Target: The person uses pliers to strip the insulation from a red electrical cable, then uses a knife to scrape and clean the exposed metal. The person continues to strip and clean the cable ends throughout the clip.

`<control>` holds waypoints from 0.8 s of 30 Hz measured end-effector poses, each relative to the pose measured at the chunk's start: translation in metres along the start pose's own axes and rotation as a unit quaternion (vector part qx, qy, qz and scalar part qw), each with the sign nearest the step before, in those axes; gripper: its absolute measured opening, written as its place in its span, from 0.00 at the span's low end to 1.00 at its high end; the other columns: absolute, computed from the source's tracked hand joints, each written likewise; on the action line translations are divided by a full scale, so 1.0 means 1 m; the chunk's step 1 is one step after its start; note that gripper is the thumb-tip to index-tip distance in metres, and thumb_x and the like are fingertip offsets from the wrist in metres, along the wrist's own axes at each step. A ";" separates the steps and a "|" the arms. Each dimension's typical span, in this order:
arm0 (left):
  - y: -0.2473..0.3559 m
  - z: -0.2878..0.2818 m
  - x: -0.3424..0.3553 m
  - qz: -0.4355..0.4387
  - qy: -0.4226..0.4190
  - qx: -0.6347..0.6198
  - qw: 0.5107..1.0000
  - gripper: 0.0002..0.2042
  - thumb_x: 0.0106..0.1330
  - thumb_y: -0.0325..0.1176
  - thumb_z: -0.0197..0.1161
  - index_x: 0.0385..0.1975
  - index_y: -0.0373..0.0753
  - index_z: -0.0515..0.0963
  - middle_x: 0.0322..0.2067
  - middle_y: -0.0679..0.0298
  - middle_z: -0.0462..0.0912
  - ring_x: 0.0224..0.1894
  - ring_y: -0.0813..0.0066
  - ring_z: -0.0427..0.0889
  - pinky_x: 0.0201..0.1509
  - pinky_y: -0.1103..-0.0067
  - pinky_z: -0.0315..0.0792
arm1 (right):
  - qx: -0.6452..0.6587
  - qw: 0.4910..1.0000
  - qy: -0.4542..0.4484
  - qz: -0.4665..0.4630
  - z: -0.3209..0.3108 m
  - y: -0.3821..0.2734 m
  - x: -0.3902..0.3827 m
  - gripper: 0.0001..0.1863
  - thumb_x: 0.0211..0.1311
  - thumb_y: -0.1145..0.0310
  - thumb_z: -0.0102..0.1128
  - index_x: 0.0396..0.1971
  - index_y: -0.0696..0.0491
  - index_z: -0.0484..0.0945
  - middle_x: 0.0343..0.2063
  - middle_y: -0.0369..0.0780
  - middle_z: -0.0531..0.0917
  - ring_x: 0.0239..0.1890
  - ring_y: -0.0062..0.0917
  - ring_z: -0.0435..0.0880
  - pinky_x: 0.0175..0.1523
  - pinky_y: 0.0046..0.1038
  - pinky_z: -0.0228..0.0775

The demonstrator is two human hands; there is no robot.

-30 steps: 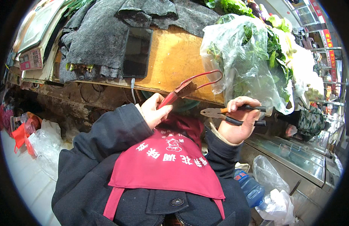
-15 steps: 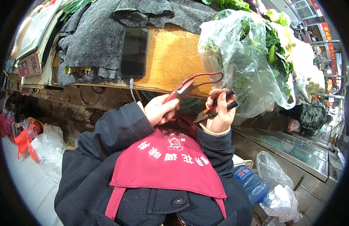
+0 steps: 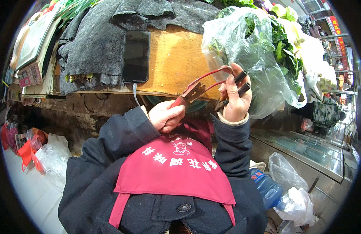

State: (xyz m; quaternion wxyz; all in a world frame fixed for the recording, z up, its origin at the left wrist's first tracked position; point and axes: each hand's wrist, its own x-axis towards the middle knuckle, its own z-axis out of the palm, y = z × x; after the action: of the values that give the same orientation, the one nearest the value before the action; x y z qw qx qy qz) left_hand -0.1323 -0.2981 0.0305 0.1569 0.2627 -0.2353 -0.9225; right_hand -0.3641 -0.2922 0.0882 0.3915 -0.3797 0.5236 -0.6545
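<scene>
My left hand [image 3: 163,116] is closed round a red-handled metal tool [image 3: 178,100] with a dark, rusty middle and a thin red loop reaching up to the right. My right hand [image 3: 237,102] holds pliers with black grips [image 3: 244,90], turned upward; their head is partly hidden behind my thumb and palm. My raised right fingertips are at the end of the red loop, seeming to touch it. Both hands are above my red apron [image 3: 168,171], near the front edge of a worn wooden board [image 3: 172,50].
A phone [image 3: 135,56] with a white cable lies beside grey felt cloths [image 3: 90,46]. A plastic bag of greens [image 3: 254,54] is at the right. Bags [image 3: 51,156] lie low left; a steel-and-glass case [image 3: 301,148] and blue water jug [image 3: 266,187] are low right.
My right hand has turned upright and risen with the pliers, its fingers now at the red loop. My left hand has shifted slightly right, still holding the red tool.
</scene>
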 end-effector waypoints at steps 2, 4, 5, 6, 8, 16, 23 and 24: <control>0.000 0.000 -0.001 -0.008 0.011 -0.015 1.000 0.10 0.80 0.44 0.57 0.42 0.45 0.71 0.18 0.75 0.63 0.14 0.86 0.55 0.16 0.84 0.51 | -0.030 0.999 -0.025 -0.022 0.006 -0.004 0.000 0.22 0.72 0.73 0.66 0.62 0.58 0.72 0.41 0.32 0.81 0.37 0.13 0.75 0.46 0.16 0.68; 0.001 0.001 -0.006 0.010 0.013 -0.003 1.000 0.09 0.79 0.42 0.58 0.45 0.45 0.72 0.20 0.75 0.64 0.15 0.87 0.55 0.17 0.84 0.51 | -0.054 0.995 -0.029 -0.074 0.013 -0.008 -0.006 0.23 0.71 0.75 0.66 0.62 0.58 0.71 0.41 0.32 0.80 0.41 0.14 0.75 0.52 0.17 0.68; 0.002 0.002 -0.008 0.015 0.017 -0.009 1.000 0.08 0.79 0.41 0.58 0.47 0.45 0.72 0.21 0.76 0.64 0.16 0.88 0.55 0.17 0.85 0.51 | -0.030 0.994 -0.044 -0.096 0.015 -0.010 -0.011 0.23 0.71 0.75 0.65 0.63 0.59 0.71 0.41 0.32 0.80 0.42 0.14 0.75 0.52 0.18 0.68; 0.001 0.003 -0.009 0.020 0.023 0.003 1.000 0.09 0.79 0.40 0.59 0.51 0.45 0.72 0.23 0.77 0.65 0.18 0.90 0.56 0.18 0.86 0.50 | -0.017 0.997 -0.024 -0.077 0.016 -0.013 -0.015 0.23 0.71 0.75 0.65 0.63 0.59 0.71 0.42 0.32 0.80 0.41 0.14 0.75 0.50 0.17 0.68; -0.001 0.007 -0.011 0.032 0.044 0.031 0.998 0.09 0.79 0.40 0.59 0.48 0.45 0.71 0.22 0.76 0.64 0.17 0.89 0.57 0.18 0.85 0.51 | 0.065 0.998 -0.025 0.001 0.015 -0.020 -0.019 0.23 0.73 0.72 0.64 0.63 0.60 0.71 0.40 0.32 0.80 0.34 0.11 0.74 0.39 0.15 0.66; 0.008 0.005 -0.004 0.011 -0.043 -0.030 0.999 0.09 0.77 0.40 0.60 0.39 0.45 0.69 0.16 0.72 0.62 0.13 0.83 0.57 0.14 0.80 0.51 | 0.034 0.991 -0.102 0.078 0.012 -0.034 0.001 0.20 0.78 0.63 0.57 0.59 0.62 0.75 0.35 0.37 0.80 0.28 0.16 0.74 0.33 0.19 0.67; 0.000 0.016 -0.008 -0.029 0.099 0.001 0.995 0.07 0.75 0.36 0.63 0.45 0.46 0.72 0.18 0.73 0.65 0.12 0.84 0.59 0.14 0.80 0.51 | -0.103 0.994 -0.047 -0.009 0.022 -0.012 -0.017 0.17 0.76 0.64 0.60 0.56 0.59 0.74 0.35 0.36 0.80 0.28 0.14 0.73 0.32 0.18 0.65; -0.001 0.016 -0.012 -0.018 0.087 -0.018 0.996 0.08 0.74 0.33 0.65 0.47 0.44 0.74 0.20 0.73 0.69 0.15 0.85 0.62 0.17 0.81 0.54 | -0.095 0.995 -0.023 -0.024 0.025 -0.009 -0.022 0.17 0.76 0.65 0.60 0.56 0.59 0.73 0.35 0.37 0.79 0.28 0.14 0.73 0.33 0.18 0.65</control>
State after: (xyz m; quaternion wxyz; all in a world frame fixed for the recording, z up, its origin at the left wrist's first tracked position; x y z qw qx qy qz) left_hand -0.1323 -0.2865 0.0470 0.1651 0.3436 -0.1991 -0.9028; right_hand -0.3334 -0.2803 0.0990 0.3501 -0.4425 0.5646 -0.6023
